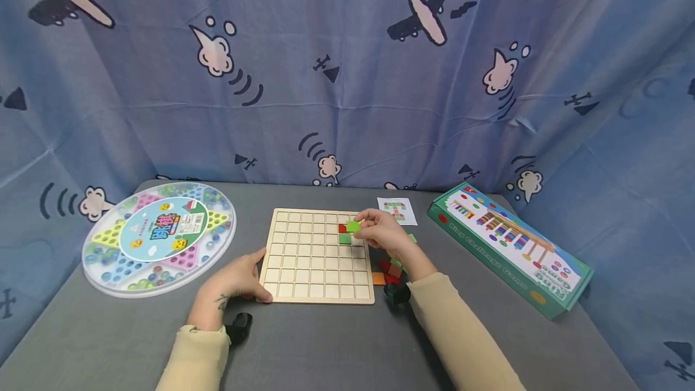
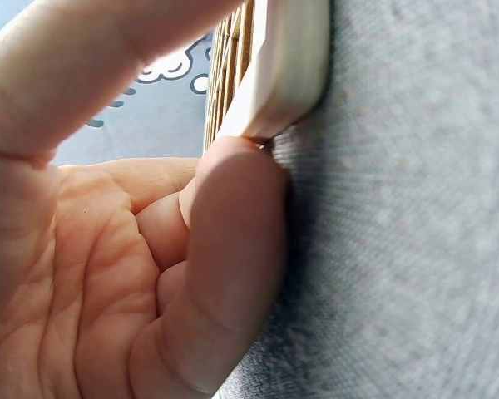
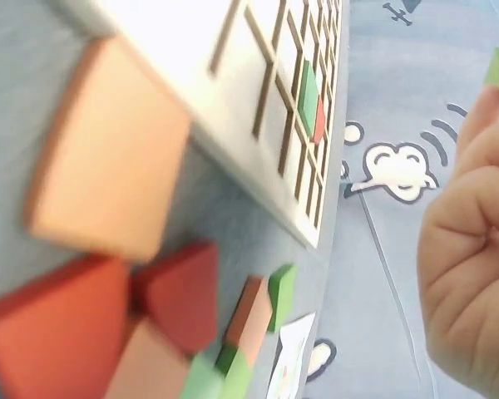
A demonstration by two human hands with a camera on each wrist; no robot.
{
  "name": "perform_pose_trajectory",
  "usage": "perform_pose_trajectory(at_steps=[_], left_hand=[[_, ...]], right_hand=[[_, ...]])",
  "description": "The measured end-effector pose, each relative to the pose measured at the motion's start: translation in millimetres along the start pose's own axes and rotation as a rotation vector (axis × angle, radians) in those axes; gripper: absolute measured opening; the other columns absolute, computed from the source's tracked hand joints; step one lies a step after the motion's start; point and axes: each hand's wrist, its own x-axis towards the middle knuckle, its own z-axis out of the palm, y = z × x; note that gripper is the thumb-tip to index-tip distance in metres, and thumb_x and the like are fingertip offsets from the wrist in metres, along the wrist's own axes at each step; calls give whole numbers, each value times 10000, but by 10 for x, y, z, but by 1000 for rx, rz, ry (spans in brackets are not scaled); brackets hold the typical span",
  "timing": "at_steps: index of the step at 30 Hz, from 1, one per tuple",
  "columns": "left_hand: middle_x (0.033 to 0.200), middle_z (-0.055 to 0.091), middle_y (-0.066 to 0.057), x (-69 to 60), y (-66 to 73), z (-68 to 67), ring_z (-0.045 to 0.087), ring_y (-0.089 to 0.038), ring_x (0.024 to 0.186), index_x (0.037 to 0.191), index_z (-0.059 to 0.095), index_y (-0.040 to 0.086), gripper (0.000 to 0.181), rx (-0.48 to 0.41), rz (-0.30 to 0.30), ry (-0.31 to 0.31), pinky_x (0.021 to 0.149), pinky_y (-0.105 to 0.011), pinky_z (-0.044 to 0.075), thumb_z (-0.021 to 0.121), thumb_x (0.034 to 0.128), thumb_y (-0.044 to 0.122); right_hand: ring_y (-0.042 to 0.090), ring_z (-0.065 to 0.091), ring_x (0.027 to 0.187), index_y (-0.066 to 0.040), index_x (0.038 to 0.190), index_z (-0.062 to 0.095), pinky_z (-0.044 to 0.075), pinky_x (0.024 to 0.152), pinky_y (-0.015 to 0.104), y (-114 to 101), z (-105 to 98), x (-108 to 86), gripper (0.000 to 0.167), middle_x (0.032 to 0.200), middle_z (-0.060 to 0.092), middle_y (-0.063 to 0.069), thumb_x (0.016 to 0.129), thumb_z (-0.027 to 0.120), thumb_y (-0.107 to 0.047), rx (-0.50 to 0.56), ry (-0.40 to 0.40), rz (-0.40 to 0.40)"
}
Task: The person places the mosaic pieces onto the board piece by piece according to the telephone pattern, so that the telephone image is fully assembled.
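Observation:
A wooden grid board lies flat on the grey table. Along its left edge, my left hand touches the side, with the thumb by the near-left corner; in the left wrist view a fingertip meets the board's rim. My right hand pinches a light green square tile over the board's far-right part. Just beside that tile, a red tile and a green tile sit in grid cells. Loose tiles, including an orange one and a red one, lie off the board's right edge.
Behind the right hand lies a white pattern card. A green game box stands at the right, and a round Chinese checkers set is at the left. A blue curtain hangs behind the table.

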Motion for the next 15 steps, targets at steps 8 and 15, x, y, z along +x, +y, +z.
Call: perform_pose_trajectory(at_steps=[8, 15], left_hand=[[573, 546, -66, -4, 12, -3, 459, -137, 454, 1442, 214, -59, 1110, 10, -3, 3, 462, -281, 407, 853, 541, 51], [579, 541, -64, -1, 20, -5, 459, -137, 459, 1444, 221, -50, 1107, 24, -12, 3, 465, -279, 404, 857, 546, 70]], right_hand=[[103, 310, 433, -45, 1091, 568, 235, 449, 271, -133, 154, 314, 324, 677, 567, -12, 781, 655, -5, 20, 43, 67], [101, 295, 425, -20, 1065, 602, 240, 404, 234, -188, 295, 478, 324, 639, 490, 39, 754, 685, 14, -157, 77, 122]])
